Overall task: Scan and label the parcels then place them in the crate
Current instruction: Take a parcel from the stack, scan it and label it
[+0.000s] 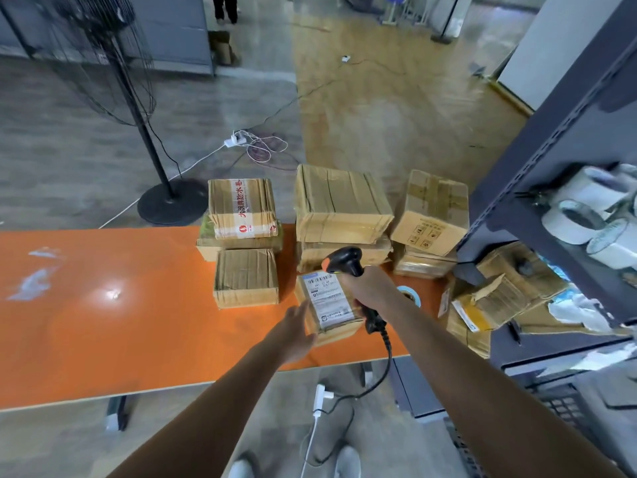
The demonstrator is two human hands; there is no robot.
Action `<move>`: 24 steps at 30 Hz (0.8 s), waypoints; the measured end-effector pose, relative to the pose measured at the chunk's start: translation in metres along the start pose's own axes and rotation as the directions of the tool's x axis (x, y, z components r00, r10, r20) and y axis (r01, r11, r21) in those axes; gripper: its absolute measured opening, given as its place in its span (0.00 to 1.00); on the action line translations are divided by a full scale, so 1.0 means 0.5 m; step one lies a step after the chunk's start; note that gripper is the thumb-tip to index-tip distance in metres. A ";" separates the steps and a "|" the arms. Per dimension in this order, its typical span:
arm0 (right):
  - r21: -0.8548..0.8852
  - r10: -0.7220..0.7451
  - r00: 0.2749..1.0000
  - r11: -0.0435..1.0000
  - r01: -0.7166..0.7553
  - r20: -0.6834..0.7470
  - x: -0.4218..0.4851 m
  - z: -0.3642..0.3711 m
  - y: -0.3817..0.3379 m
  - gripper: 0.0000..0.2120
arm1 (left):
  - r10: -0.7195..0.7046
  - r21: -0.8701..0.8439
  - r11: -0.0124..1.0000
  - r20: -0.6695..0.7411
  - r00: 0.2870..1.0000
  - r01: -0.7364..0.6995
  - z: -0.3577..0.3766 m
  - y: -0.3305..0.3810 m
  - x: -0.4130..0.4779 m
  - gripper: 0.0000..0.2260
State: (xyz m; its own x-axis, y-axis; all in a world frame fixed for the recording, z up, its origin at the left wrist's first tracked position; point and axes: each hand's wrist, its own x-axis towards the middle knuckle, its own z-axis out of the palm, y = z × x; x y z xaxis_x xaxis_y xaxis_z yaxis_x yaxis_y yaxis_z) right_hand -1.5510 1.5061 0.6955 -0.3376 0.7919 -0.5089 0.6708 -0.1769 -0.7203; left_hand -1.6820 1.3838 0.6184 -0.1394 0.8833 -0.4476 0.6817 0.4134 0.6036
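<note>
A small cardboard parcel (325,305) with a white shipping label on top lies near the front edge of the orange table (103,305). My left hand (298,331) rests flat against its left side, fingers apart. My right hand (367,288) grips a black and orange barcode scanner (346,262), whose head points down at the label from just above the parcel. The scanner's coiled cable hangs off the table's front. Several other taped cardboard parcels (341,205) are stacked behind. No crate can be picked out for certain.
A small parcel (245,277) stands left of the labelled one, with a stack (241,215) behind it. A tape roll (410,293) lies behind my right wrist. A dark metal shelf (551,188) with label rolls (582,215) and opened boxes (499,294) stands at the right. A fan stand (169,201) is beyond the table.
</note>
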 end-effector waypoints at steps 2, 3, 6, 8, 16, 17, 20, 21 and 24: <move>0.004 0.007 1.000 1.000 -0.007 0.000 -0.002 0.001 -0.002 0.09 | 0.003 0.002 1.000 0.007 1.000 -0.003 -0.002 0.000 0.000 0.35; 0.005 0.009 1.000 1.000 -0.009 0.000 -0.003 0.002 -0.002 0.09 | 0.003 -0.003 1.000 0.010 1.000 -0.003 -0.003 0.000 -0.001 0.35; 0.001 0.012 1.000 1.000 -0.012 -0.005 -0.005 0.000 0.001 0.08 | 0.004 -0.004 1.000 0.018 1.000 -0.004 -0.004 0.003 -0.001 0.35; 0.012 0.024 1.000 1.000 -0.024 -0.005 -0.006 -0.001 0.003 0.08 | 0.013 -0.004 1.000 0.016 1.000 -0.013 -0.003 0.005 0.000 0.34; 0.046 0.060 0.998 0.997 -0.060 0.006 0.009 -0.016 0.021 0.10 | -0.034 0.035 0.999 -0.054 0.998 0.036 0.001 0.027 0.017 0.35; 0.055 0.057 0.998 0.997 -0.058 0.014 0.013 -0.019 0.023 0.11 | -0.046 0.038 0.998 -0.072 0.996 0.048 0.002 0.032 0.020 0.35; 0.096 0.054 0.998 0.994 -0.056 0.020 0.028 -0.031 0.037 0.11 | -0.076 0.051 0.995 -0.137 0.988 0.084 0.005 0.046 0.034 0.33; 0.106 0.058 0.998 0.993 -0.060 0.017 0.035 -0.035 0.045 0.10 | -0.082 0.060 0.994 -0.159 0.984 0.093 0.006 0.051 0.038 0.33; 0.064 0.063 0.998 0.996 -0.062 -0.014 0.062 -0.049 0.079 0.07 | -0.088 0.102 0.989 -0.206 0.975 0.111 0.012 0.066 0.057 0.33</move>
State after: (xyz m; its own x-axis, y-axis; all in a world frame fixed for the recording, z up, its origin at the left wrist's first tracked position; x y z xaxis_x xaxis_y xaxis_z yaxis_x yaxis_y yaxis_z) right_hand -1.5186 1.5381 0.6629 -0.2853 0.7873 -0.5466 0.6465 -0.2629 -0.7162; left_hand -1.6589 1.4211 0.6216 -0.3440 0.8701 -0.3529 0.7320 0.4839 0.4795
